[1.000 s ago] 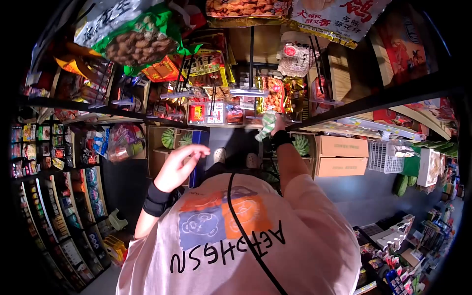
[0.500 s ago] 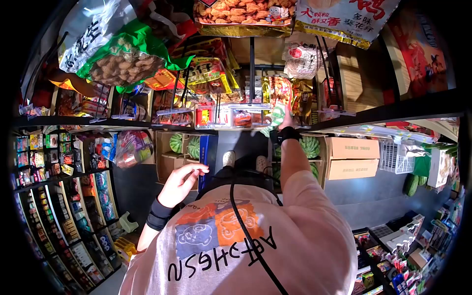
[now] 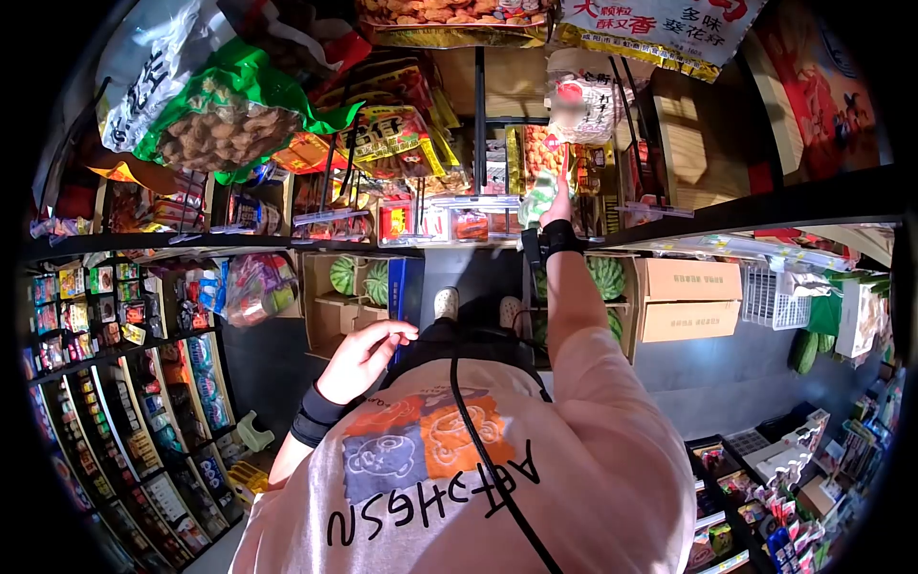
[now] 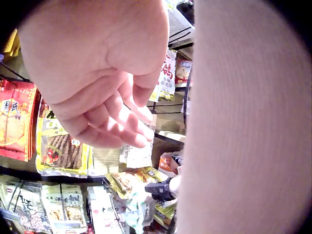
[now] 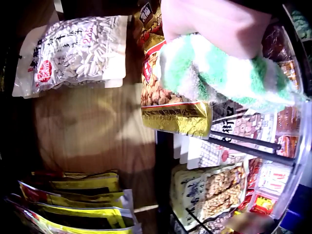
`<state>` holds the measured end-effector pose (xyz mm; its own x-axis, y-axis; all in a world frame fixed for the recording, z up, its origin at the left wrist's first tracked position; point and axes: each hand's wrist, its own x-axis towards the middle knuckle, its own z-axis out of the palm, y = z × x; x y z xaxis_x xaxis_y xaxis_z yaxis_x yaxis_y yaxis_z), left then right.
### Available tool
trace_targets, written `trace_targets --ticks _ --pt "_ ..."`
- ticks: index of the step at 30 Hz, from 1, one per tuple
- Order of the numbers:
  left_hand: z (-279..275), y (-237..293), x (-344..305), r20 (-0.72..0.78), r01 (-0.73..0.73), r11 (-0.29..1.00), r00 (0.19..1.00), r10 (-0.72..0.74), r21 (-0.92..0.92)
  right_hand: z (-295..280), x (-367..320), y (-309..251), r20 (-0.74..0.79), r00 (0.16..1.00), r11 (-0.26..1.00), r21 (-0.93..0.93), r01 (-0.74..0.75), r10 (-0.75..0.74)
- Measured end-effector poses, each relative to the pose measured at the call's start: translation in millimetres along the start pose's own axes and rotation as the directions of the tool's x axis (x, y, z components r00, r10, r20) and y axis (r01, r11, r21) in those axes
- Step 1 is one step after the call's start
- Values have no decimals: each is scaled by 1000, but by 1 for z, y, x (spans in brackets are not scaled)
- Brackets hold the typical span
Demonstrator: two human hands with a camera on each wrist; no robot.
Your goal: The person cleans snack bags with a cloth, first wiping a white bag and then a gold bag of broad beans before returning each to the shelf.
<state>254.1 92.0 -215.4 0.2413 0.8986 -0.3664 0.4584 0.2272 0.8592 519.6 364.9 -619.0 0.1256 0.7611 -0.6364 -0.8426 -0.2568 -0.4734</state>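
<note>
A fluffy green-and-white striped cloth [image 5: 214, 68] is held in my right hand [image 3: 560, 203], which reaches into the hanging snack shelf. In the right wrist view the cloth overlaps a gold-edged nut packet [image 5: 175, 121], and most of the fingers are hidden. Black metal hooks [image 5: 243, 144] stick out beside it. My left hand [image 3: 368, 359] hangs in front of the shirt with loosely curled fingers and holds nothing. In the left wrist view its palm shows against the racks of packets.
A white seed bag [image 5: 80, 56] lies on the wooden shelf near the cloth. Overhead hangs a green peanut bag [image 3: 225, 129]. Below the shelf are watermelons [image 3: 605, 277], cardboard cartons [image 3: 688, 292] and a blue box [image 3: 405, 297]. Candy racks [image 3: 115, 383] line the left.
My right hand has moved the cloth farther in, from the shelf's front edge to the nut packet. The left hand has lowered slightly and its fingers have curled a little more. The head view has shifted.
</note>
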Motion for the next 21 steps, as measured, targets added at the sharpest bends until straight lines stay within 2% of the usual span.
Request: trace_targets --ticks 1,2,6,9,12,14,16,18,21 --pt "1 0 1 3 -4 1000 1000 4 7 17 -22 -13 107 994 999 41 -29 25" --pt "2 1 1 6 -9 1000 1000 9 14 23 -16 -13 127 990 995 77 -67 57" --pt "3 -2 3 11 -26 999 1000 26 20 55 -33 -32 161 978 988 54 -142 132" --pt "5 -2 2 16 -30 999 999 30 17 63 -21 -31 168 982 994 57 -96 85" --pt "7 -4 1 10 -34 999 999 34 34 56 -10 -29 167 976 986 58 -155 143" --pt "7 -3 0 13 -38 999 999 38 16 58 -43 -35 221 975 997 -73 -1 17" --pt "7 -2 -1 17 -28 1000 999 28 4 62 -48 -43 201 962 979 49 -198 185" --pt "7 -3 -1 30 -2 1000 1000 2 -4 61 -63 -40 191 971 985 65 -159 145" --pt "8 -3 0 28 -16 1000 999 16 -8 56 -80 -39 128 977 982 60 -180 171"
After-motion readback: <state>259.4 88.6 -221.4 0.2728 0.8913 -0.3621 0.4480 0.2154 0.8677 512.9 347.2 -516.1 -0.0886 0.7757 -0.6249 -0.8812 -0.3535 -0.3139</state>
